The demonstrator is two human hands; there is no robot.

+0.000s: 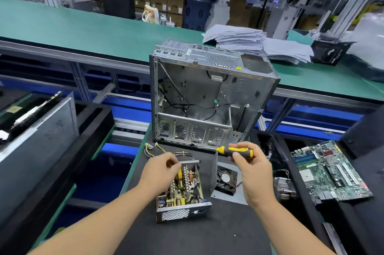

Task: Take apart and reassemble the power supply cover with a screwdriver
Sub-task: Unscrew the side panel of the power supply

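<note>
The power supply lies open on the black mat, its circuit board and coils showing and its wire bundle trailing towards the case. Its cover, with a black fan mounted inside, lies just to the right of it. My left hand hovers over the far left corner of the supply, fingers curled as if pinching something small; what it pinches I cannot make out. My right hand grips a yellow and black screwdriver by its handle, held level above the cover with the tip pointing left.
An empty metal computer case stands just behind the supply. A green motherboard lies at the right and a grey side panel leans at the left. Stacked papers sit on the green bench behind.
</note>
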